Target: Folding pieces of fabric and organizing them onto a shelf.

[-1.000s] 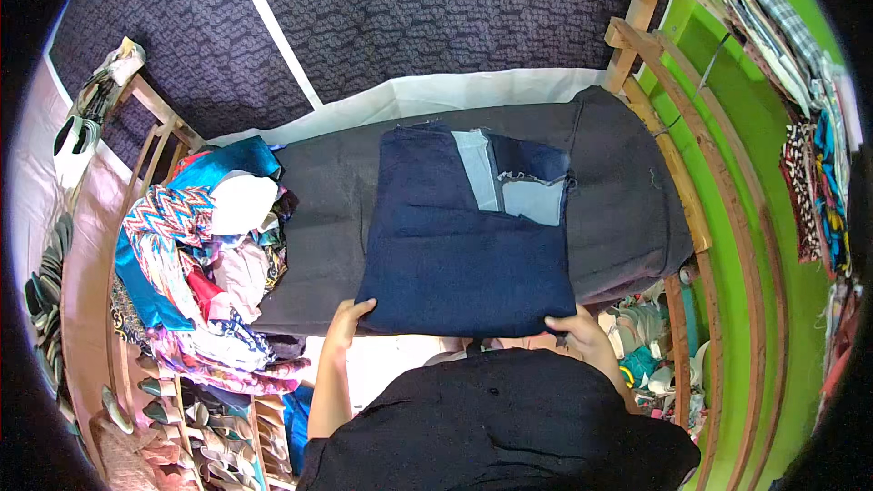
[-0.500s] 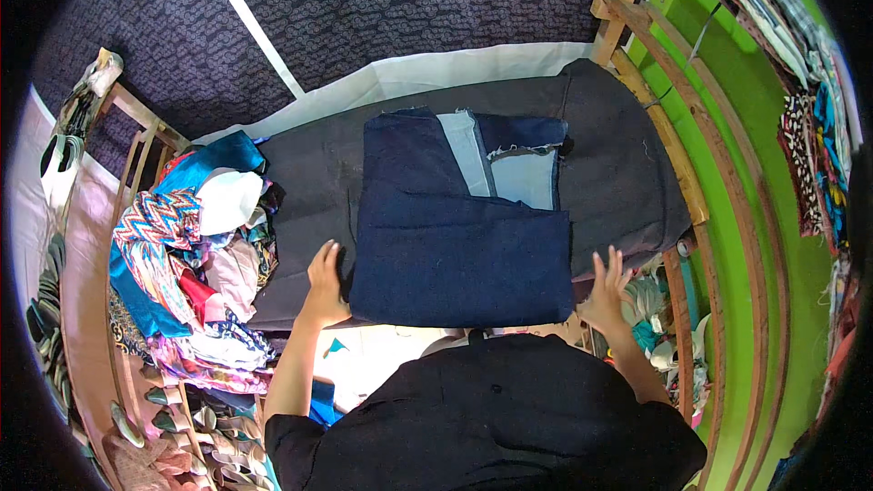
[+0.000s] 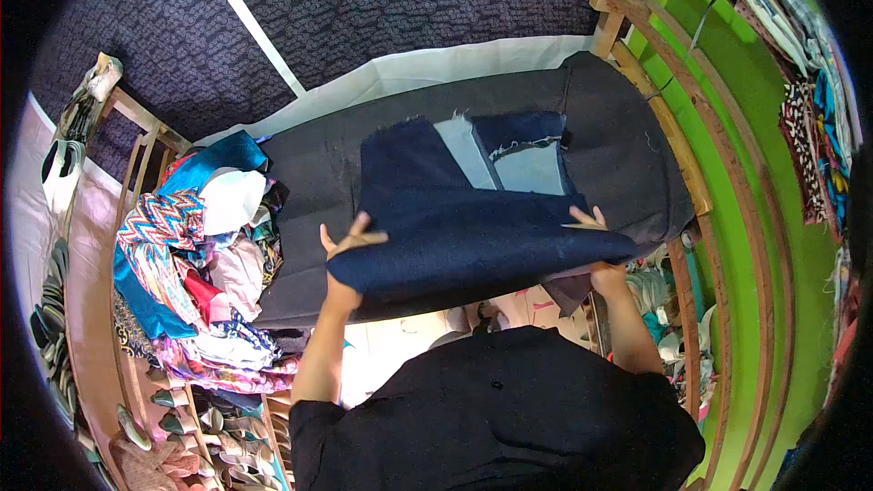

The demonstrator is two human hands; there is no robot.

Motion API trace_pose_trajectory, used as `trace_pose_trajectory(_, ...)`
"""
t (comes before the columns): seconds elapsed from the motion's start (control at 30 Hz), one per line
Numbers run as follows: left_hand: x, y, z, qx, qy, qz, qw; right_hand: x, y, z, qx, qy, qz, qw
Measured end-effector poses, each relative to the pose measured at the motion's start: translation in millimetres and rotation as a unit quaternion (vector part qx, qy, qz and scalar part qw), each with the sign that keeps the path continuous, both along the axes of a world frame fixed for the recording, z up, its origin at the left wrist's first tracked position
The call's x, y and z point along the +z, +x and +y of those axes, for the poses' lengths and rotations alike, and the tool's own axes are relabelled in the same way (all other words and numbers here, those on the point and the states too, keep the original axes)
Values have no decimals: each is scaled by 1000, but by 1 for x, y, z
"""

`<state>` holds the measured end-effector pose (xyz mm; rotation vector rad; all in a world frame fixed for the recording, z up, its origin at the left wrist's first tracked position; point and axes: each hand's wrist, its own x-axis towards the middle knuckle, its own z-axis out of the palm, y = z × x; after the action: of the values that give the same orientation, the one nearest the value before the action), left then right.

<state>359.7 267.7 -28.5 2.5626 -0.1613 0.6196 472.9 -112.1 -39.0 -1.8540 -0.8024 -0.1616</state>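
Note:
A folded piece of dark blue denim (image 3: 473,227) lies on the black-covered table in front of me. Its near part is lifted and curls upward between my hands. At its left end, my left hand (image 3: 347,250) grips the near edge, some fingers spread over the top. My right hand (image 3: 602,250) takes the right end likewise, partly hidden by the cloth. Toward the far side the pale blue reverse (image 3: 532,169) shows between dark layers with frayed edges.
Colourful fabrics (image 3: 205,264) are heaped at the table's left end. Wooden rails (image 3: 727,173) curve along the right before a green wall (image 3: 800,309). Folded cloths (image 3: 773,9) hang at the far right. Several shoes (image 3: 227,445) sit on a rack at lower left.
Both hands have moved inward and away from me, from beside the denim onto its near edge. That edge is now raised and curled, where it lay flat before.

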Motion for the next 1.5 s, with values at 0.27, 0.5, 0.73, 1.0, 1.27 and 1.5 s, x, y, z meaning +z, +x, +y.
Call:
trace_pose_trajectory(0.27, 22, -44, -25, -72, -555, 46, 827, 41, -43, -1, -187, 148, 168, 956)
trace_pose_trajectory(0.5, -22, 41, -14, 247, -313, 104, 911, 7, 61, 49, -314, -243, 153, 905)
trace_pose_trajectory(0.73, -25, 48, -13, 297, -117, 240, 917, -25, 59, 50, -353, -284, 141, 880)
trace_pose_trajectory(1.0, 38, 88, -42, 13, -101, 93, 990, -21, 45, 38, -331, -247, 250, 876)
trace_pose_trajectory(1.27, 25, 166, -97, -165, 94, 269, 944, -21, 50, 50, -304, -171, 260, 901)
trace_pose_trajectory(1.5, 4, 217, -131, -451, -110, 464, 754, -7, 25, 35, -248, 132, 163, 946)
